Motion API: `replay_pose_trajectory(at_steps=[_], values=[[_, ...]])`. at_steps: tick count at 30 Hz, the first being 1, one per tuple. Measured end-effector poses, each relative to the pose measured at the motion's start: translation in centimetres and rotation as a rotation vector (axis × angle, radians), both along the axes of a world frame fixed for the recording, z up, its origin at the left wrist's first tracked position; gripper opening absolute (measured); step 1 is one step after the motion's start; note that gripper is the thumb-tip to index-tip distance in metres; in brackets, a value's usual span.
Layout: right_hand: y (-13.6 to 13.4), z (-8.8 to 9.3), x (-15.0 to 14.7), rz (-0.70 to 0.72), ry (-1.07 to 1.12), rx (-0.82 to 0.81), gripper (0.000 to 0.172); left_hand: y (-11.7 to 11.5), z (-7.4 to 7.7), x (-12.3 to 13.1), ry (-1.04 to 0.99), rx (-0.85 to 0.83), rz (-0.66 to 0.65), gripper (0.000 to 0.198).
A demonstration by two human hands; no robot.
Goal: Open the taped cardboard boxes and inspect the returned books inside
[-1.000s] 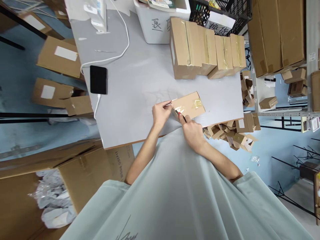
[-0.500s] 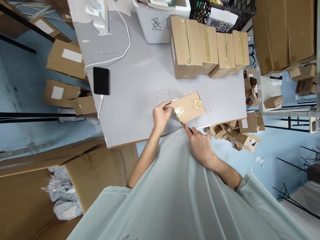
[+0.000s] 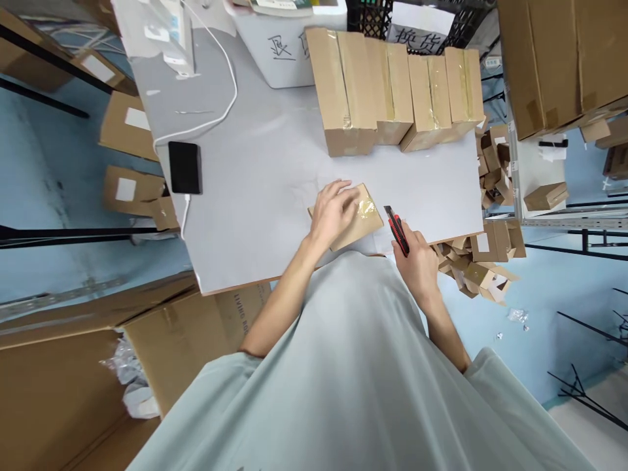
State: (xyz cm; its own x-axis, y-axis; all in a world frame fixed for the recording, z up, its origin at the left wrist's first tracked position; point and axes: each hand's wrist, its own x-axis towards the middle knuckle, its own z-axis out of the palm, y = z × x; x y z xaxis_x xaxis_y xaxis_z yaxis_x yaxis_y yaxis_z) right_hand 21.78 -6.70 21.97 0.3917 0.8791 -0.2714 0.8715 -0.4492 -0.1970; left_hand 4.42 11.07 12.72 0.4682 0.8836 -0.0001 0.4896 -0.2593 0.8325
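Cutter (image 3: 398, 234) near taped carton (image 3: 361, 224)

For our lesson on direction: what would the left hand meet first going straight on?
Past the small box beneath, the left hand would probably meet the row's leftmost box, though depth is unclear.
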Motion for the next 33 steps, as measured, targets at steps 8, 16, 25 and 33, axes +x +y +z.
replay_pose_trajectory(at_steps=[8, 16, 25, 33], values=[[0.2, -1.6, 2.3, 0.053, 0.241, 0.099, 0.062, 3.4, -0.8, 3.3, 0.047, -0.128, 0.028, 0.034], [2.4, -1.0, 1.8, 0.134, 0.193, -0.062, 0.062, 4.4, -0.8, 3.9, 0.145, -0.133, 0.046, 0.028], [5.0, 0.3, -0.6, 0.187, 0.04, -0.222, 0.072, 4.1, 0.0, 4.3, 0.17, -0.13, 0.068, 0.02], [5.1, -0.6, -2.6, 0.207, -0.091, -0.222, 0.078, 4.0, 0.4, 4.4, 0.165, -0.162, 0.074, 0.017]])
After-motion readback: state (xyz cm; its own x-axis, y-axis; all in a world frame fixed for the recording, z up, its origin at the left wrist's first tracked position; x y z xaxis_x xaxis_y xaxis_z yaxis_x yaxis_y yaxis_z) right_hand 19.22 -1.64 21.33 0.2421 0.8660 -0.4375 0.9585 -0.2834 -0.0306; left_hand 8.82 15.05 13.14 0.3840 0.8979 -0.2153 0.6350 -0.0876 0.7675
